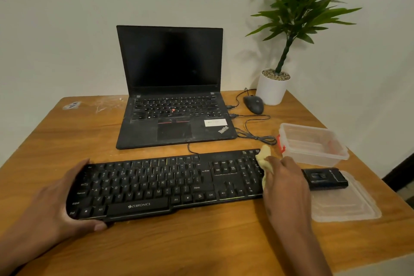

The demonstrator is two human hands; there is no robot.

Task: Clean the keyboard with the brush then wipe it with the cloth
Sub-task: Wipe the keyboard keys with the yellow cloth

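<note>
A black keyboard [156,186] lies across the front of the wooden table [179,248]. My left hand [58,199] clasps its left end, thumb at the front edge and fingers over the back edge. My right hand [286,186] presses a crumpled yellow cloth [264,159] against the keyboard's right end, over the number pad. A black brush-like tool [324,178] lies on the table just right of my right hand, partly hidden by it.
An open black laptop [172,105] stands behind the keyboard, with cables [253,134] running right. A black mouse [254,104] and a potted plant [273,87] sit at the back right. A clear plastic box [313,143] and its lid [345,206] lie at the right.
</note>
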